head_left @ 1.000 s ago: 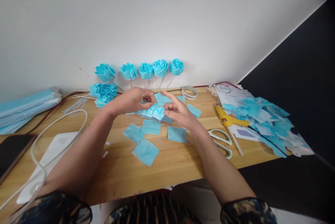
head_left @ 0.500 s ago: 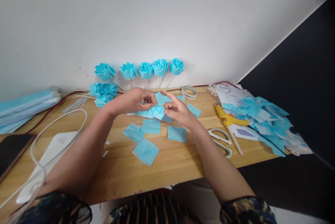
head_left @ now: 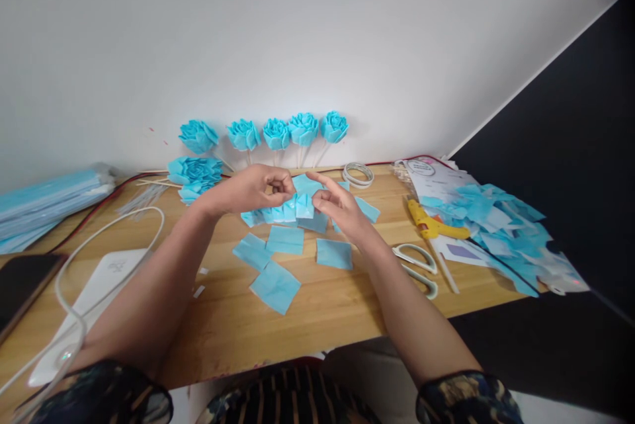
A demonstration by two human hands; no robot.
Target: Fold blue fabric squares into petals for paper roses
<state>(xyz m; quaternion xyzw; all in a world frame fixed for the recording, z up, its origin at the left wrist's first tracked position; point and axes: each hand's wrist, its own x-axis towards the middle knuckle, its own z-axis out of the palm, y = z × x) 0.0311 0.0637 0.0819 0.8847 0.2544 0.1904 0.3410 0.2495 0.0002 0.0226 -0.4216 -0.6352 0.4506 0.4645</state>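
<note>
Left hand and right hand pinch the folded blue strip above the table.

Strip of small folded light-blue paper petals: hangs just above the wooden tabletop, runs roughly level, folded points upward, left end loose and drooping. Flat light-blue paper square: stands tilted at the strip's right end, touching it, pinched between fingertips of left hand and right hand
</note>
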